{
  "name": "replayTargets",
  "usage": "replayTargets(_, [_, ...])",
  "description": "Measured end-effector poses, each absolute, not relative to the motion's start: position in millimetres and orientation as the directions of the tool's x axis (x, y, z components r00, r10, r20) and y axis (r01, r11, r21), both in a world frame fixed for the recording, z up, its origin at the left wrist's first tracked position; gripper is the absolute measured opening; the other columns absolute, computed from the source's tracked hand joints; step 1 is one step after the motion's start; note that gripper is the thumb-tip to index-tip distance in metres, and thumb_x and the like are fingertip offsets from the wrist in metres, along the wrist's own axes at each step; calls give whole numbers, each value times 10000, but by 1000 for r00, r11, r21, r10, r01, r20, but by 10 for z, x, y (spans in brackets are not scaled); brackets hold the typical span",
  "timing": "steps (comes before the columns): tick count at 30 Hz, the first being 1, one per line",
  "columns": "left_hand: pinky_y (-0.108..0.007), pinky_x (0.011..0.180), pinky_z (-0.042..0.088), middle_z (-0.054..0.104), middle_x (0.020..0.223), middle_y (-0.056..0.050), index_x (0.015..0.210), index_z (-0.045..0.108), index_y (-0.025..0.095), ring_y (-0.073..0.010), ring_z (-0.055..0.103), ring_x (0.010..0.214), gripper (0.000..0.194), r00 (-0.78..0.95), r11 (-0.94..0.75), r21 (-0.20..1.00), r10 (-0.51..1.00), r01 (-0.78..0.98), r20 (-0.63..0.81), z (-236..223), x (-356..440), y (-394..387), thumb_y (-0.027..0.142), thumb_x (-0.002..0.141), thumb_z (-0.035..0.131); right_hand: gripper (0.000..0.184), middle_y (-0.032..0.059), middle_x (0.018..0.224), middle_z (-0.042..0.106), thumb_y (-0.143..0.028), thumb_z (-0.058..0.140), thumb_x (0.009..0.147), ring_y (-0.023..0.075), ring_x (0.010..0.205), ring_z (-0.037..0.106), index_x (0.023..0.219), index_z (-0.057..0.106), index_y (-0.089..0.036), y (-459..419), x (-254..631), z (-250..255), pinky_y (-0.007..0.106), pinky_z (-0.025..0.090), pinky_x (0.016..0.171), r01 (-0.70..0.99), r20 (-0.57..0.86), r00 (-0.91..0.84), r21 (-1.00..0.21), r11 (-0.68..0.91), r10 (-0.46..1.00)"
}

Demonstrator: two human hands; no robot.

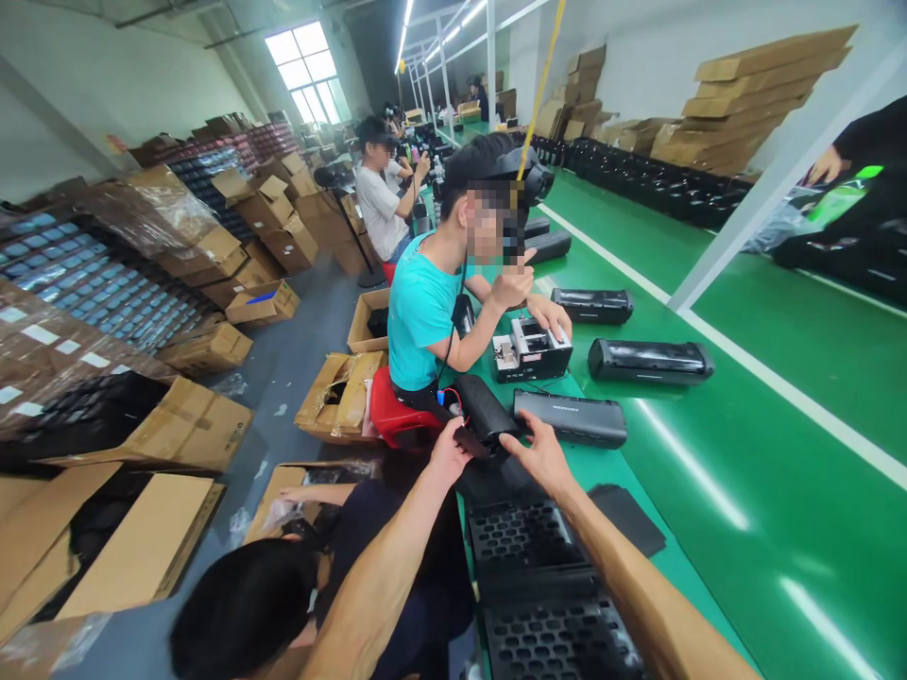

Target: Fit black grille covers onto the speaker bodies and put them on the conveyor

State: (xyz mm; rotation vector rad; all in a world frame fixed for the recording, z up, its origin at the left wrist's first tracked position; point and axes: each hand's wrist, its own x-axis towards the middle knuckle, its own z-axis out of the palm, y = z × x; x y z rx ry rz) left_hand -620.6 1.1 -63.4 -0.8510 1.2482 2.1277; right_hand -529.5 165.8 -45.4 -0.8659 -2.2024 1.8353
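Observation:
A black rounded speaker housing (487, 408) is held above the green bench, with red and blue wires (448, 398) showing at its left end. My left hand (452, 453) is closed on a dark flat piece (470, 440) along the near side of this housing. From the right, my right hand (542, 453) grips the housing's near end, thumb below and fingers above; the fingertips are partly hidden. Just beyond that hand lies another black speaker (573, 419). Below my wrists are black perforated trays (524, 531).
A co-worker in a turquoise shirt (425, 307) works at a black-and-white fixture (533, 351). Another person (245, 604) bends low at left beside open cartons (162, 529). More speakers (650, 362) lie on the green bench (680, 491). A white post (765, 194) rises at right.

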Motion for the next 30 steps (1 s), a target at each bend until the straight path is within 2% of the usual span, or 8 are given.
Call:
replayTargets(6, [-270,653,554,684,722,-34,912,658,136,-156,649,611,147,-672,-442,569,111,-693,-732,-580,-6192,5,262,876,726,681,156,1335,638,-464,728,771,347,1261,633,1393,658,-197,1574,-5323,-540,505,482,1097,278,-137,-875,-928,249,465])
replayTargets(10, [-257,656,558,681,703,-29,903,648,141,-155,660,617,89,-664,-455,555,115,-696,-739,-572,-6176,39,225,894,676,693,149,1336,635,-407,653,794,328,1188,666,1453,601,-198,1622,-5277,-581,509,511,1062,256,-99,-884,-921,295,456])
replayTargets(18, [-285,650,577,672,709,-44,884,620,151,-179,678,636,92,-627,-451,514,142,-730,-766,-468,-6166,95,231,904,662,716,150,1326,627,-414,587,837,297,1070,704,1511,516,-183,1655,-5152,-562,490,573,987,228,-41,-883,-908,351,467])
replayTargets(21, [-313,679,593,687,748,-64,896,626,146,-198,693,677,77,-620,-445,504,160,-740,-768,-398,-6154,108,213,896,663,690,175,1352,593,-424,590,852,331,1161,668,1489,526,-169,1664,-5152,-469,530,546,1030,228,-9,-876,-889,396,483])
replayTargets(24, [-310,662,588,656,708,-47,889,627,143,-191,668,644,60,-624,-441,509,161,-739,-765,-341,-6137,133,199,910,639,718,228,1480,483,-445,654,847,398,1380,508,1483,521,-140,1638,-5237,-307,581,445,1136,221,50,-865,-855,469,500])
replayTargets(26, [-285,634,572,622,671,-25,866,620,151,-169,636,603,62,-629,-437,516,162,-737,-760,-305,-6131,158,180,920,623,728,210,1570,415,-402,708,833,411,1457,408,1499,517,-180,1598,-5343,-174,589,398,1168,201,94,-873,-826,527,479])
replayTargets(28, [-261,602,552,596,649,-8,836,604,165,-149,605,567,97,-632,-431,522,162,-736,-758,-266,-6131,185,166,933,609,689,174,1556,470,-327,738,824,402,1415,448,1481,550,-233,1552,-5466,-41,575,421,1138,184,114,-891,-795,578,440])
replayTargets(30, [-254,590,547,589,648,-1,821,590,180,-141,596,553,125,-633,-426,528,151,-735,-759,-223,-6123,202,163,945,599,557,160,1388,615,-255,729,829,384,1268,563,1380,641,-245,1518,-5568,74,547,485,1050,191,106,-904,-767,612,415])
